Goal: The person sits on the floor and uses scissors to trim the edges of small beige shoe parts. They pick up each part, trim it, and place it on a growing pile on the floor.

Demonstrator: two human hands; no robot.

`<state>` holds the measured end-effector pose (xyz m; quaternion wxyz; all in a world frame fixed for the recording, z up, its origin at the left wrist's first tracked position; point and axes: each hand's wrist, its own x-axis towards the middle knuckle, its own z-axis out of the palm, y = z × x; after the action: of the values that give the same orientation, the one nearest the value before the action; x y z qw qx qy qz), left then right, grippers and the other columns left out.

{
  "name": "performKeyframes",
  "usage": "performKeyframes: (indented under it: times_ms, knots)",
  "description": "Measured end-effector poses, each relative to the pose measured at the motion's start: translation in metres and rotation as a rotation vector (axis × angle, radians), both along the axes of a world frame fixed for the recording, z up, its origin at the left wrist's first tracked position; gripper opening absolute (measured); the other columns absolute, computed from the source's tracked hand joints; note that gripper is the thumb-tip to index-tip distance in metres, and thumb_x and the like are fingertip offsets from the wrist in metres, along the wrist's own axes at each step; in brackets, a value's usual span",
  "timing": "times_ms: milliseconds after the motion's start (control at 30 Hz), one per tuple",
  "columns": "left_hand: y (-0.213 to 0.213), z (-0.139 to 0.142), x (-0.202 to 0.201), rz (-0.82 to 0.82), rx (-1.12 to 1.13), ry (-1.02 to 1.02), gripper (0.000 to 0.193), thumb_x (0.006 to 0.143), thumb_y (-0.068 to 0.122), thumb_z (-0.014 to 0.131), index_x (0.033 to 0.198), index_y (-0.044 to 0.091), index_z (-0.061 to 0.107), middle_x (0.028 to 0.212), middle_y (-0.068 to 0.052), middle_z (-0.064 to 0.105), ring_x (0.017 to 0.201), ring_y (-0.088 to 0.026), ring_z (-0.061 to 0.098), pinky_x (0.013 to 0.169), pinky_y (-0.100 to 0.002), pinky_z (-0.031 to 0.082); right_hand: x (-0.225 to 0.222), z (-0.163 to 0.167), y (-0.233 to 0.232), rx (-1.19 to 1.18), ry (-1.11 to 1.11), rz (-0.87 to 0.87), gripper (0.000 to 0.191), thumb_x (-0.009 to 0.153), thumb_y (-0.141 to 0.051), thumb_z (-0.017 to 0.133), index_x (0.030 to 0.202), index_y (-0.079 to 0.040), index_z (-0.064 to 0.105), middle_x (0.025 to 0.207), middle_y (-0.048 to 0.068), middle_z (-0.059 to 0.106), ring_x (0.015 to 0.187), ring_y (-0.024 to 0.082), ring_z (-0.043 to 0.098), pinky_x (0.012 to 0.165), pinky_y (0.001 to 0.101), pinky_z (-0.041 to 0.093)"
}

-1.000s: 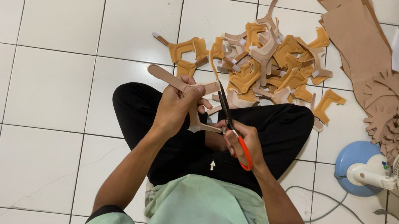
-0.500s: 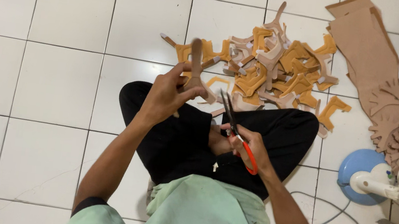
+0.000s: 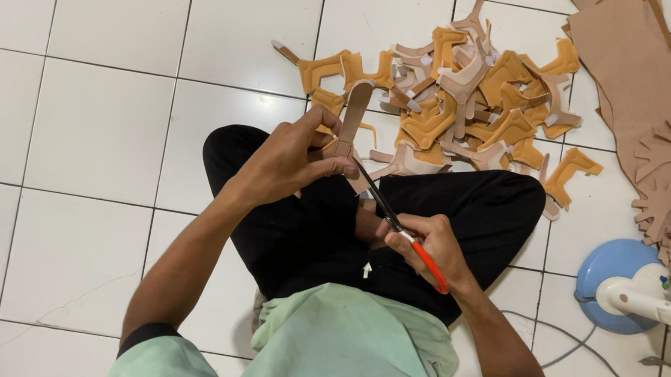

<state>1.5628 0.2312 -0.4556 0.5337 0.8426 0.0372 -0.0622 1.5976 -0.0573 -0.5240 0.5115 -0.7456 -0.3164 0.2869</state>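
Head view shows your left hand (image 3: 287,165) pinching a thin, floppy tan leather strip (image 3: 353,117) low down while your right hand (image 3: 423,243) clamps the red-handled scissors (image 3: 399,227), so grip it near the blades.

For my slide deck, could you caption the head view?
Left hand holds a tan strip; right hand works orange-handled scissors over the cut-piece pile.

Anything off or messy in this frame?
Nothing damaged or spilled. The cut tan pieces lie in a loose heap on the tiled floor, not stacked. The left hand holds a tan strip; the right hand holds scissors.
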Motion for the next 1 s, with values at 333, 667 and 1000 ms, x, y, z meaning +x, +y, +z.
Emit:
performKeyframes:
  times_ms: [333, 667, 1000]
  knots:
    - [-0.015, -0.025, -0.011, 0.132, -0.481, -0.199, 0.019, 0.101, 0.012, 0.067, 0.108, -0.002, 0.057, 0.101, -0.012, 0.072, 0.092, -0.015, 0.074, 0.08, -0.029, 0.066, -0.009, -0.007, 0.009, 0.164, 0.185, -0.004, 0.065, 0.095, -0.062, 0.059, 0.111, 0.0, 0.072, 0.052, -0.006, 0.049, 0.042, 0.002, 0.048, 0.041, 0.0184, 0.038]
    - [-0.034, -0.045, -0.02, 0.244, -0.539, -0.181, 0.022, 0.103, 0.013, 0.07, 0.113, -0.003, 0.06, 0.095, -0.015, 0.071, 0.082, -0.014, 0.066, 0.067, -0.025, 0.053, -0.019, -0.023, 0.007, 0.182, 0.279, -0.103, 0.062, 0.095, -0.058, 0.063, 0.094, 0.003, 0.071, 0.049, -0.005, 0.049, 0.037, 0.003, 0.046, 0.035, 0.0188, 0.036]
    - [0.04, -0.038, 0.006, 0.572, -0.526, -0.441, 0.042, 0.1, 0.001, 0.064, 0.137, -0.005, 0.045, 0.127, -0.024, 0.067, 0.102, -0.022, 0.074, 0.08, -0.033, 0.069, -0.009, -0.055, 0.001, 0.305, 0.521, -0.3, 0.049, 0.106, -0.043, 0.053, 0.103, 0.005, 0.062, 0.061, -0.002, 0.046, 0.043, 0.004, 0.042, 0.039, 0.0193, 0.036]
